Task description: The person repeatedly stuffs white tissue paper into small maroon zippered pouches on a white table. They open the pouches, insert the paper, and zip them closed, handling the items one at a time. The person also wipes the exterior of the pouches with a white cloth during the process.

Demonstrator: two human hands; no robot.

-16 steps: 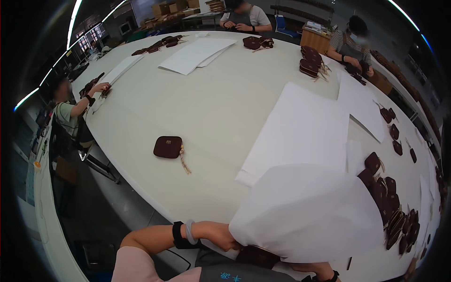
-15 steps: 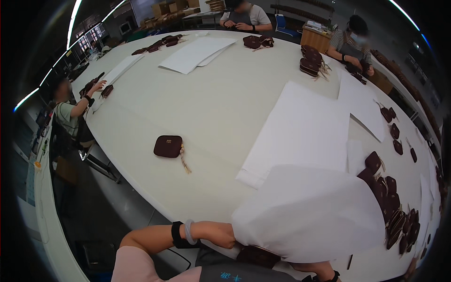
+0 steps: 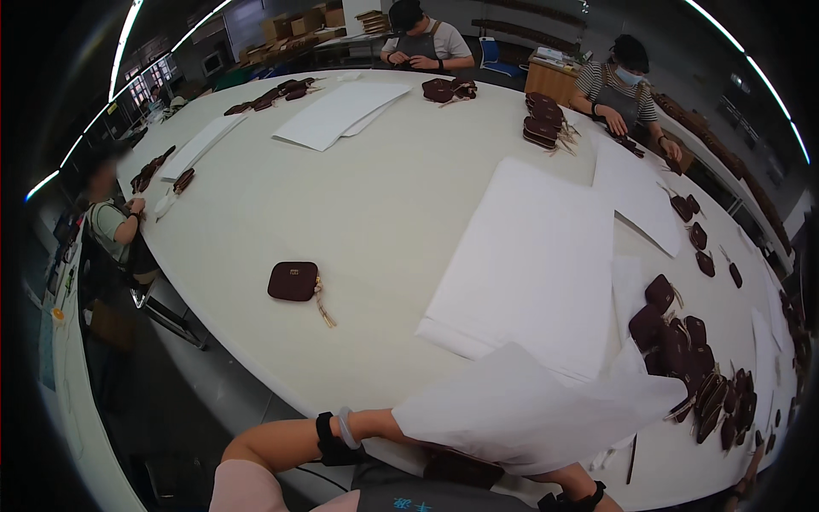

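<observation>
A thin white sheet of paper (image 3: pixel 520 405) bulges up loosely in front of me and hides much of both hands. From the left, my left hand (image 3: pixel 391 424) reaches under the sheet's edge; its fingers are covered. My right hand (image 3: pixel 570 480) comes in at the lower right, its fingers also beneath the paper. Between the hands, close to my apron, is a dark brown pouch (image 3: pixel 463 470), partly covered by the sheet. Another dark brown zip pouch (image 3: pixel 293 282) with a light tassel lies alone on the table to the left.
A stack of large white sheets (image 3: pixel 529 256) lies ahead of me on the pale table (image 3: pixel 213 247). Several brown pouches (image 3: pixel 682 350) are heaped at the right, beside a thin dark stick (image 3: pixel 631 461). Co-workers sit round the far and left edges with more pouches.
The thin sheet has sunk and folded, its raised part now lower and more creased towards the right. At the left, a co-worker has drawn an arm back from the pouches. My view has shifted slightly.
</observation>
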